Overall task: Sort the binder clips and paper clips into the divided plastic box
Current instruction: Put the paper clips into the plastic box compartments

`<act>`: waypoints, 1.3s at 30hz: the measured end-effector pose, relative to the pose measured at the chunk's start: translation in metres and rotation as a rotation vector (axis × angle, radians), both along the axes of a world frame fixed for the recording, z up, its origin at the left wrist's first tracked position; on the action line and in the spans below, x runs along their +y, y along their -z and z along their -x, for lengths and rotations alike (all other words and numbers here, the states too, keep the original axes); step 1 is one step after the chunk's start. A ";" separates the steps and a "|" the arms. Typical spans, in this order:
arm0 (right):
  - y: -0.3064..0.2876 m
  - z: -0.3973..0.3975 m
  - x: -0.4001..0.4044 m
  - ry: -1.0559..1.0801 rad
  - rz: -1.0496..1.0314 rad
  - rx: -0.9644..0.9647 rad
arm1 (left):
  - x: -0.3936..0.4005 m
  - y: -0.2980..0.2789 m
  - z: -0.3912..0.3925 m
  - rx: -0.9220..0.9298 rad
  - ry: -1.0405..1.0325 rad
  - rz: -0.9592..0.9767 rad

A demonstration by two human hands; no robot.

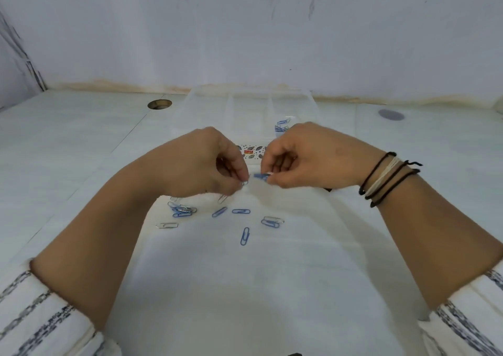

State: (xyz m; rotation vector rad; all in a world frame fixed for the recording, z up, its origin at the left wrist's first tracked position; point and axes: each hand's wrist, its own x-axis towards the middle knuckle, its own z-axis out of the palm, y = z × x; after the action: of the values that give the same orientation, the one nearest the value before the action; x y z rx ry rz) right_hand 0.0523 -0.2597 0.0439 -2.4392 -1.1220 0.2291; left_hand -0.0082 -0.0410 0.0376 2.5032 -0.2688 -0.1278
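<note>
The left hand [201,165] pinched a silver paper clip [244,183], the right hand [307,157] apparently a blue clip [260,176]. If linked, tugging risked flinging either across the bench [81,143].

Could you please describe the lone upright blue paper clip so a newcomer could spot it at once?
Start at the two hands meeting mid-table, then drop below the scattered clips. The blue paper clip lies nearest the viewer, alone, pointing away rather than sideways.

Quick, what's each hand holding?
Left hand: pinching a silver paper clip.
Right hand: pinching a blue paper clip.
</note>
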 end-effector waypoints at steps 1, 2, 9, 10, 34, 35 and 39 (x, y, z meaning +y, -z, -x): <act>-0.006 -0.003 -0.006 0.044 -0.056 0.012 | -0.001 -0.005 0.000 -0.029 -0.044 0.072; -0.012 -0.007 -0.013 0.090 -0.118 0.017 | -0.002 -0.010 -0.002 -0.071 -0.092 0.130; -0.024 -0.048 -0.020 0.480 -0.327 -0.306 | -0.041 -0.037 -0.050 -0.366 -0.287 0.453; -0.021 -0.054 -0.017 0.516 -0.326 -0.345 | -0.049 -0.038 -0.061 -0.400 -0.291 0.472; 0.011 0.031 0.037 -0.041 0.434 0.047 | 0.046 -0.003 0.032 0.190 -0.125 -0.574; 0.014 0.033 0.040 -0.067 0.402 0.055 | 0.047 -0.001 0.033 0.204 -0.123 -0.574; 0.023 0.032 0.047 -0.113 0.289 0.038 | 0.042 0.005 0.034 0.217 -0.071 -0.507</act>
State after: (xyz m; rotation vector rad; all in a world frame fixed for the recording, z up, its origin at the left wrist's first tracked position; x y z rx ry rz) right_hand 0.0201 -0.2127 0.0205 -2.6072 -1.2884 0.5021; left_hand -0.0425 0.0012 0.0321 2.9617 -0.0594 -0.4888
